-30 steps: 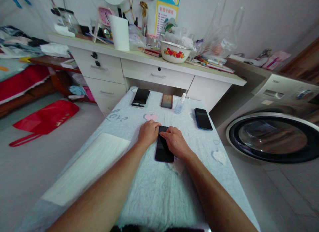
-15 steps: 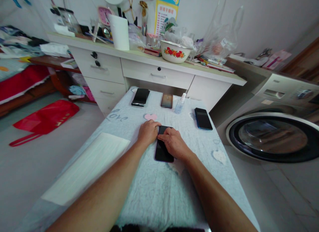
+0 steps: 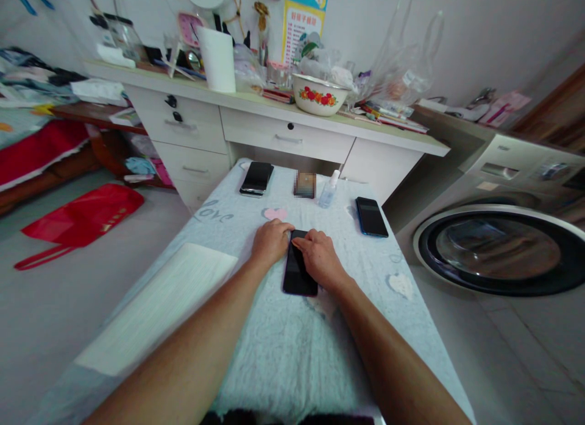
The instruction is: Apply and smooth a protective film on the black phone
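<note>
A black phone point(image 3: 299, 276) lies screen up on the cloth-covered table point(image 3: 274, 352), below the pink heart print. My left hand point(image 3: 272, 241) rests at the phone's upper left edge, its fingers bent and closed, their tips near the corner. My right hand point(image 3: 320, 254) lies over the phone's upper right part with curled fingers, and the thumb or a finger reaches across the screen near the top. What, if anything, either hand pinches is too small to make out.
Behind are a black phone stack point(image 3: 257, 178), a pixelated small item point(image 3: 304, 185) and a spray bottle point(image 3: 328, 190). Another phone point(image 3: 372, 217) lies right, a white sheet point(image 3: 159, 309) left. Beyond stand a desk point(image 3: 292, 129) and a washing machine point(image 3: 498, 230).
My right hand has shifted slightly, its fingertip now higher on the phone's screen and away from the left edge. My left hand stays nearly in place.
</note>
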{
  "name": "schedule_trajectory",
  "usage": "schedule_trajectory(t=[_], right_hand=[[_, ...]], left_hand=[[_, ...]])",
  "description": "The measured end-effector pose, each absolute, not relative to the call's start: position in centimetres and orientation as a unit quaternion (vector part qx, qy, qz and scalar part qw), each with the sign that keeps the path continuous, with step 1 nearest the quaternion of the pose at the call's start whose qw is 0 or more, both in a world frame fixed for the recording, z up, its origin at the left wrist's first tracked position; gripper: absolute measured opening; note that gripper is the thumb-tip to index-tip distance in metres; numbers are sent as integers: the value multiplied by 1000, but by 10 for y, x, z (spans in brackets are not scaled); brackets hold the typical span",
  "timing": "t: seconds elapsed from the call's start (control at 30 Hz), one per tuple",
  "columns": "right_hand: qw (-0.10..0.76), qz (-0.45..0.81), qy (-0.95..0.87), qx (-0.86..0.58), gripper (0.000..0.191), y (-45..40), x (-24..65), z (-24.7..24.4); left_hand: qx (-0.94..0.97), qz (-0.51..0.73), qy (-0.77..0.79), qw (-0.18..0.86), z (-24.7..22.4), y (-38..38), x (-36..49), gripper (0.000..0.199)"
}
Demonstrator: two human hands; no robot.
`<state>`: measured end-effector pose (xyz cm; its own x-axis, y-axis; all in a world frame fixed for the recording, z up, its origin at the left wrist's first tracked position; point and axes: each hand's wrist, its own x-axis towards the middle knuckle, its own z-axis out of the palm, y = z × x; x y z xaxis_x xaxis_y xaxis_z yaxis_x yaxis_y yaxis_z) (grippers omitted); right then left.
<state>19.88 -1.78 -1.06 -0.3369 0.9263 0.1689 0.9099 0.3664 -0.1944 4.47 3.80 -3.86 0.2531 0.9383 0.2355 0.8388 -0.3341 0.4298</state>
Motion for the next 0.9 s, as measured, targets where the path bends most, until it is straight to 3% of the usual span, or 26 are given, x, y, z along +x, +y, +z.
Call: schedule_trajectory(t=[0.9], right_hand=[[95,9,-769,-632,33,-18,211,-6]], left_hand=[[785,236,563,105,-39,38,45,30]])
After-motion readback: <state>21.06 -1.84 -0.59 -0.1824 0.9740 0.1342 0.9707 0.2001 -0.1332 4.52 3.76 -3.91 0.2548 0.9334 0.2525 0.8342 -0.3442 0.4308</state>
